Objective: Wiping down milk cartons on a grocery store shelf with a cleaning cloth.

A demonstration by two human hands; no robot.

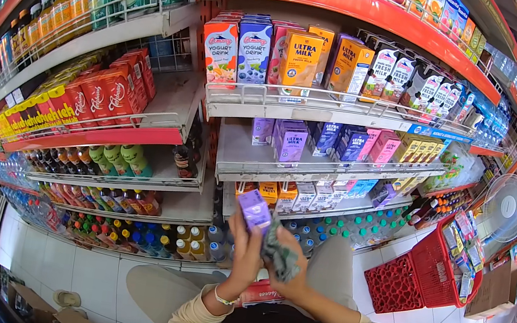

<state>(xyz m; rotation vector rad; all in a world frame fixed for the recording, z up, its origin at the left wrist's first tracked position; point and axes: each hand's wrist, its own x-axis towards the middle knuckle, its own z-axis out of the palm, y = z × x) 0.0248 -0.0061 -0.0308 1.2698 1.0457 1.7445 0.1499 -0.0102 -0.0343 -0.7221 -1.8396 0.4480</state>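
My left hand grips a small purple milk carton, held tilted in front of the shelves. Beside it my right hand holds a crumpled grey-green cloth, close against the carton's right side. Straight ahead, similar purple milk cartons stand on the middle shelf, next to dark blue cartons and pink ones. On the shelf below are orange cartons and white cartons, partly hidden behind the carton I hold.
A red plastic basket with packages stands on the tiled floor at right, near a cardboard box and a fan. Wire rails edge the shelves. Bottles fill the lowest level. Something red lies between my knees.
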